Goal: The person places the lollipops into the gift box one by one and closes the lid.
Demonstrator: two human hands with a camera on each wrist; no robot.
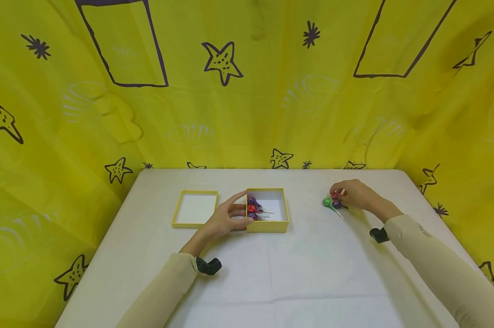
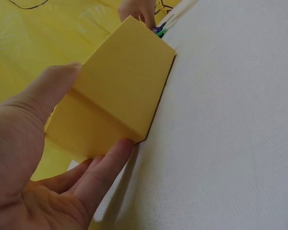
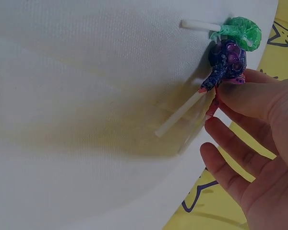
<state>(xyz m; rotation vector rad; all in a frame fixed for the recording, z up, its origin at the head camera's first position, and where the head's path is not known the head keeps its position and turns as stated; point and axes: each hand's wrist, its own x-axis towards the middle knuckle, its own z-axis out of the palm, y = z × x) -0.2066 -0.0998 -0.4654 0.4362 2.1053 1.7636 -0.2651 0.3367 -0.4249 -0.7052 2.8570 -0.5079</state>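
In the right grip [image 1: 355, 195], a pink lollipop [image 3: 239, 80] is being pinched | just beside that grip, a purple lollipop [image 3: 226, 56] and green lollipop [image 3: 244, 34] are crowding | left grip [image 1: 225, 217] is holding the yellow box [image 1: 271, 226] | risk: such closeness could be dragging a neighbour along

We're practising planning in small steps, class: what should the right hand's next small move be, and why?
Probably lift the pink lollipop toward the open box: the right hand appears to pinch it, the left hand holds the box, and other lollipops already lie inside, with room beside them.
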